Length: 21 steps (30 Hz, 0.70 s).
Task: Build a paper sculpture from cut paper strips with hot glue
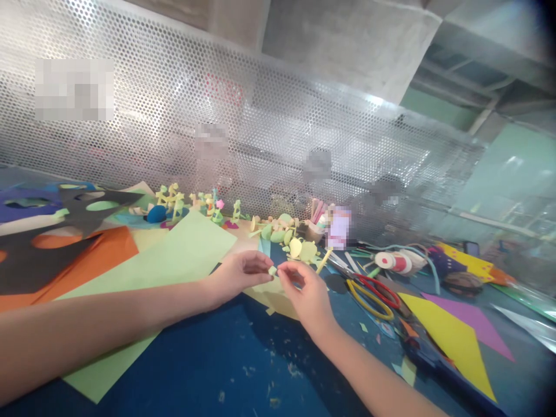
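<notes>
Paper piece (272, 270) at 12 o'clock, pinched by left hand (237, 277) and right hand (309, 294) in near-closed grip, likely for precision.

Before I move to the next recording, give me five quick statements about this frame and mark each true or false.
1. The fingertips of the left hand and right hand meet at a small green piece. True.
2. The right hand is gripping scissors. False: the scissors lie on the table, to the right of that hand.
3. The left forearm crosses over a big green sheet. True.
4. The yellow sheet is at the far left. False: the yellow sheet lies on the right, beside a purple sheet.
5. A perforated screen stands behind the table. True.
</notes>
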Available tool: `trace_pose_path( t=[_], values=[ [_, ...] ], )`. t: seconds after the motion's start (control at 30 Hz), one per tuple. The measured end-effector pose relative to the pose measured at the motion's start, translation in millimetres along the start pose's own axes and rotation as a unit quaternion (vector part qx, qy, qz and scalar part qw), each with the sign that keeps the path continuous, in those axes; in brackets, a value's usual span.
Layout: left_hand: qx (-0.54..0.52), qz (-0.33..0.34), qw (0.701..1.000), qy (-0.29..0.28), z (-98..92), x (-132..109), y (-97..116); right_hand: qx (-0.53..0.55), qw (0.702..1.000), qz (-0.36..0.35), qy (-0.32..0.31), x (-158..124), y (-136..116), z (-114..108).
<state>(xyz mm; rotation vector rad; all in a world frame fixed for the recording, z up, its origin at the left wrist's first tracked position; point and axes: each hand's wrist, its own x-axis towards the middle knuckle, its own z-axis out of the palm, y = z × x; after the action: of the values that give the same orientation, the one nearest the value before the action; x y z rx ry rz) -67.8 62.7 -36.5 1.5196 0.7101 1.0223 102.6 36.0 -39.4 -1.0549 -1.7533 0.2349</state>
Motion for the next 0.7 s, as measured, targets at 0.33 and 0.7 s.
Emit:
trace_pose_path(
  t=[0.33, 0.7],
  values=[
    [0.011, 0.011, 1.000, 0.005, 0.0, 0.8, -0.5, -0.074, 0.997, -0.032, -0.016, -0.7, -4.6, -1.8],
    [0.026, -0.007, 0.999, -0.017, -1.6, -0.3, -6.9, -0.170, 0.976, -0.133, -0.024, -1.1, -9.7, -3.5]
  ],
)
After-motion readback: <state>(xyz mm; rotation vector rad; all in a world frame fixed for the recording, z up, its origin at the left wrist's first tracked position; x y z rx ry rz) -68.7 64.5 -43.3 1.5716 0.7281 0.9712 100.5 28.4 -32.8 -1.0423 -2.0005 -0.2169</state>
